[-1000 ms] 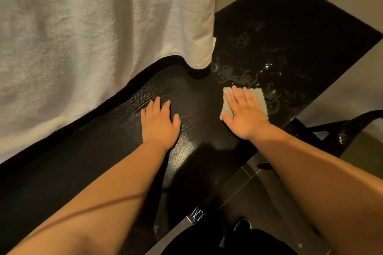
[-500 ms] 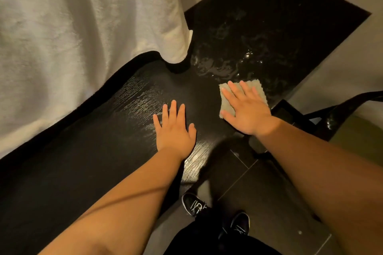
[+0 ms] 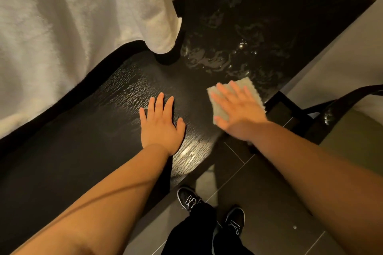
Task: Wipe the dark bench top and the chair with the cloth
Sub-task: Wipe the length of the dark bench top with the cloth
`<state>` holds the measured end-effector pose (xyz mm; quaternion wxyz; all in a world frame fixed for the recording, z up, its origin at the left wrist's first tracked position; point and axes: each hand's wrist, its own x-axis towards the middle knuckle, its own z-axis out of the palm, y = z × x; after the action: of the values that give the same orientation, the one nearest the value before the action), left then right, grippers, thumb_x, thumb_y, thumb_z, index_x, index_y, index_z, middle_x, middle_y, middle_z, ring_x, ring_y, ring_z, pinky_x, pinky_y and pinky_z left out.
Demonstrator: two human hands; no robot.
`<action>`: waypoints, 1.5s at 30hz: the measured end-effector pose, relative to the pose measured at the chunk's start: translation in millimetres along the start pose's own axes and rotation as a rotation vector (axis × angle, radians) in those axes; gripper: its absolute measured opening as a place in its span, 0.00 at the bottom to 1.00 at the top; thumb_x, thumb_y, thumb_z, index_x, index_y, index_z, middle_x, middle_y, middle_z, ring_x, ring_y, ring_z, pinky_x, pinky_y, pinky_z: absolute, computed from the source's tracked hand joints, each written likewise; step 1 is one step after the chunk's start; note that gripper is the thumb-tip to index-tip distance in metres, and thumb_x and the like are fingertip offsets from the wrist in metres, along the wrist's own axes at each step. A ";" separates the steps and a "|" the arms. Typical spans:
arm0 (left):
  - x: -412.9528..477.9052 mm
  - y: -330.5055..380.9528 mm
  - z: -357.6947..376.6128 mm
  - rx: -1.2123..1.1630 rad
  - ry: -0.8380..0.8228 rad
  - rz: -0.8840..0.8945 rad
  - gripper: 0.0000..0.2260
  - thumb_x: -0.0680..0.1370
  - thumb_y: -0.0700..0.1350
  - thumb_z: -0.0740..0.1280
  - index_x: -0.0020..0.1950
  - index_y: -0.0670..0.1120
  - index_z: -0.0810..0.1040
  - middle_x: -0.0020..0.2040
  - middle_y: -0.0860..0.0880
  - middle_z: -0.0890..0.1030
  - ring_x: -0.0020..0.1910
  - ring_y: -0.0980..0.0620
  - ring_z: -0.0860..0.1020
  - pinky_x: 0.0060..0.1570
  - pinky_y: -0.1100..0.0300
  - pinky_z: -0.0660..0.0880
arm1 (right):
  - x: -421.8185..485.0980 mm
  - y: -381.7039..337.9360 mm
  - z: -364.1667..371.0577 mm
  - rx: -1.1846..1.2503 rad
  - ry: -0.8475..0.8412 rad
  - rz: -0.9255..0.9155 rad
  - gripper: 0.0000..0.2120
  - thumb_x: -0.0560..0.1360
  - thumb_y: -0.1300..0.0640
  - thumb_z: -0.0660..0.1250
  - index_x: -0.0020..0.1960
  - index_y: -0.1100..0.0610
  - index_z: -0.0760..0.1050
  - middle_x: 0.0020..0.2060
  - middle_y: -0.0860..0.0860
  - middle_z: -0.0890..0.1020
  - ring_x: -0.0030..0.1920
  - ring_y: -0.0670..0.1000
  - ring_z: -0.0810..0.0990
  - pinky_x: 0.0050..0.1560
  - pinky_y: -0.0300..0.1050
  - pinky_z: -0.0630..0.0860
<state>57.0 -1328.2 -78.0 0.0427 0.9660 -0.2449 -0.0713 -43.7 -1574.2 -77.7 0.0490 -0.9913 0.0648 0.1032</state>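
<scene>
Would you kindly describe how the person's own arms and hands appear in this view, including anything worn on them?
Both forearms are bare right up to the frame's edge, with no sleeves showing. The left hand and right hand wear no gloves, and no rings, watch or bracelets are visible. The right hand looks slightly motion-blurred. Lower down, dark trousers and black lace-up shoes show.

Dim warm light; glare on wet bench top; right hand motion-blurred

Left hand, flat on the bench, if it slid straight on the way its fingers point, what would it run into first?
Judging by the picture, the left hand would cross bare dark bench top and first meet the hanging white towel, near its lower edge. Whether that edge touches the bench or hangs just above it is unclear.
</scene>
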 end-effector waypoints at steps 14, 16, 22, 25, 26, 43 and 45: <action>-0.2 0.2 -4.6 0.002 -0.012 -0.007 0.32 0.82 0.62 0.54 0.85 0.53 0.58 0.87 0.48 0.53 0.85 0.44 0.49 0.83 0.38 0.47 | -13.6 -14.2 17.8 0.104 0.243 -0.148 0.33 0.79 0.39 0.61 0.82 0.48 0.65 0.82 0.50 0.63 0.82 0.58 0.59 0.82 0.61 0.54; 0.2 0.7 -4.7 -0.004 -0.005 -0.010 0.32 0.81 0.62 0.54 0.85 0.53 0.58 0.87 0.48 0.54 0.85 0.44 0.49 0.83 0.38 0.47 | -3.0 15.8 11.4 0.071 0.162 -0.006 0.35 0.79 0.37 0.55 0.84 0.45 0.58 0.84 0.49 0.58 0.84 0.57 0.53 0.83 0.59 0.48; 0.4 1.9 -6.2 -0.003 -0.012 -0.014 0.32 0.81 0.62 0.55 0.85 0.54 0.58 0.87 0.49 0.54 0.85 0.44 0.49 0.83 0.38 0.47 | -10.1 -16.4 18.2 0.165 0.351 0.110 0.34 0.80 0.41 0.61 0.83 0.51 0.64 0.82 0.55 0.63 0.82 0.64 0.58 0.80 0.66 0.56; 1.3 2.5 -6.1 -0.003 -0.008 -0.013 0.32 0.81 0.62 0.55 0.84 0.54 0.59 0.86 0.49 0.54 0.85 0.44 0.49 0.83 0.38 0.48 | -27.9 -48.7 26.5 0.207 0.390 -0.093 0.34 0.77 0.43 0.67 0.81 0.51 0.67 0.80 0.54 0.67 0.80 0.63 0.63 0.78 0.68 0.59; 1.2 2.2 -5.9 -0.003 -0.006 -0.012 0.32 0.81 0.62 0.55 0.85 0.54 0.59 0.86 0.49 0.54 0.85 0.44 0.49 0.83 0.38 0.48 | -31.0 -45.5 25.3 0.217 0.374 -0.158 0.34 0.76 0.43 0.68 0.81 0.50 0.68 0.80 0.53 0.67 0.80 0.62 0.63 0.77 0.67 0.60; -0.9 3.3 -5.9 -0.014 0.002 -0.018 0.32 0.82 0.62 0.54 0.85 0.54 0.59 0.87 0.48 0.54 0.86 0.44 0.49 0.83 0.38 0.47 | -39.2 -17.7 21.4 0.197 0.250 -0.241 0.33 0.81 0.40 0.62 0.83 0.49 0.64 0.83 0.51 0.62 0.83 0.59 0.56 0.82 0.61 0.53; -1.5 6.6 -6.9 -0.013 -0.008 -0.026 0.32 0.82 0.61 0.55 0.85 0.54 0.59 0.86 0.48 0.55 0.85 0.44 0.49 0.83 0.38 0.46 | -31.2 13.0 14.3 0.128 0.109 -0.224 0.36 0.81 0.35 0.55 0.85 0.45 0.55 0.85 0.48 0.54 0.85 0.56 0.49 0.83 0.56 0.45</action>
<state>53.7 -1333.0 -70.3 0.0469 0.9685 -0.2322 -0.0773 -78.6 -1581.8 -86.2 0.1199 -0.9913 -0.0371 0.0388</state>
